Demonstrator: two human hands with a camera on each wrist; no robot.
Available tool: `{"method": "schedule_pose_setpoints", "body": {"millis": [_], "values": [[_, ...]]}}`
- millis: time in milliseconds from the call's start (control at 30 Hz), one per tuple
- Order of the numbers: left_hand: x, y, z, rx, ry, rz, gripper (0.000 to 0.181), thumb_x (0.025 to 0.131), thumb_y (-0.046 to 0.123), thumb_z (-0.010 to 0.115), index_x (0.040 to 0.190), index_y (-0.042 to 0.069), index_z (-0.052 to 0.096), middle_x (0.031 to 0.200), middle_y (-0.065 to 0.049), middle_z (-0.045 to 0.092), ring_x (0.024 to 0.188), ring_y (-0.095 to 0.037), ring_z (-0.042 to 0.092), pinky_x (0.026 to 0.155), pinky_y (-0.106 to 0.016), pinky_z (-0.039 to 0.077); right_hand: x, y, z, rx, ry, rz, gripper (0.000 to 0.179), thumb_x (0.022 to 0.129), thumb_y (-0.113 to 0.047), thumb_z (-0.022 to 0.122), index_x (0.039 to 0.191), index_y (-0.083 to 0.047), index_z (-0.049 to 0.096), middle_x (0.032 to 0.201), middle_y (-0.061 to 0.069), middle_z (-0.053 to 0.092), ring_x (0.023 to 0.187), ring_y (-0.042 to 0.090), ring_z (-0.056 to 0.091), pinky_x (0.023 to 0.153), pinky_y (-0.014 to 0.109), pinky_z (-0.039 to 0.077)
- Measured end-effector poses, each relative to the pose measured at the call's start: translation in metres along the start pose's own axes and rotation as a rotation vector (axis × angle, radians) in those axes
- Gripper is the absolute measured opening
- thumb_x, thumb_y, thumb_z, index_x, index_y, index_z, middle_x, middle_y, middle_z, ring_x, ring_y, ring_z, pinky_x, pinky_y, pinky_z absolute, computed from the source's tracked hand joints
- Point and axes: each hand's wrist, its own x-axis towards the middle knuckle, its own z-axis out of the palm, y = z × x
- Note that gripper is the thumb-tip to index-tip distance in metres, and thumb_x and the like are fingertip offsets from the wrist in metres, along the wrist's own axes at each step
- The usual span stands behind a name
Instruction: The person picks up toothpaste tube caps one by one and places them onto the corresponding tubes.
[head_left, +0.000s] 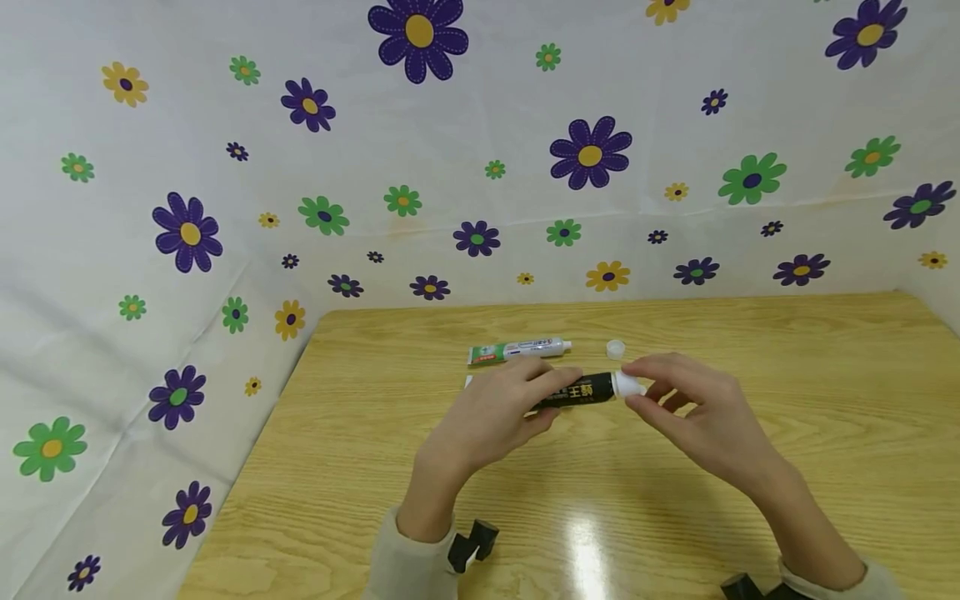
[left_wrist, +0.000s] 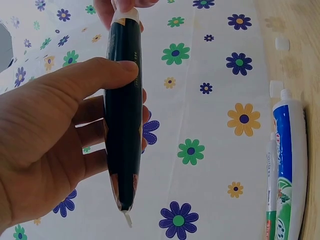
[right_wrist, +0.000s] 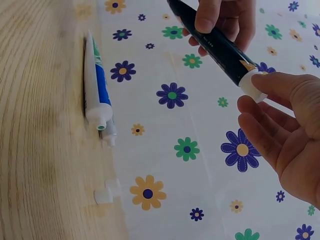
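My left hand [head_left: 498,408] grips a black toothpaste tube [head_left: 588,389] with gold lettering around its middle, raised above the table. Thumb on one face, fingers behind it, as the left wrist view shows. At the tube's end is a white cap [right_wrist: 251,86], which my right hand [head_left: 693,408] pinches between thumb and fingertips. The cap sits right against the tube's gold-marked shoulder. Pointing away from the right hand, the tube's flat tail [left_wrist: 127,217] hangs free in the left wrist view.
A green and white toothpaste tube [head_left: 517,350] lies behind the hands on the wooden table [head_left: 337,450]. Beside it is a blue, green and white tube [left_wrist: 287,165], mostly hidden by my left hand in the head view. Two loose white caps [left_wrist: 282,43] lie past the tubes' necks. Flowered cloth [head_left: 480,167] hangs behind.
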Motion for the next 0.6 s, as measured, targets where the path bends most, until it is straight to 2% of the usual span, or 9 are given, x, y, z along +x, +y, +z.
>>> {"method": "schedule_pose_setpoints", "body": {"millis": [367, 600], "values": [[-0.0007, 0.0020, -0.0007, 0.031, 0.000, 0.004, 0.041, 0.089, 0.013, 0.076, 0.128, 0.016, 0.065, 0.106, -0.003, 0.067, 0.087, -0.014, 0.063, 0.070, -0.027, 0.053, -0.0006, 0.0002, 0.0002, -0.037, -0.004, 0.071, 0.040, 0.077, 0.010, 0.078, 0.113, -0.007, 0.074, 0.094, -0.001, 0.071, 0.070, 0.005, 0.062, 0.061, 0.016, 0.052], [-0.0004, 0.0023, -0.0014, 0.028, 0.018, 0.014, 0.042, 0.087, 0.011, 0.076, 0.127, 0.016, 0.065, 0.105, -0.002, 0.068, 0.086, -0.014, 0.063, 0.069, -0.026, 0.053, -0.0012, 0.0013, 0.0011, 0.015, -0.015, 0.126, 0.035, 0.084, 0.008, 0.073, 0.116, -0.005, 0.072, 0.082, -0.002, 0.068, 0.058, 0.007, 0.059, 0.051, 0.019, 0.047]]}}
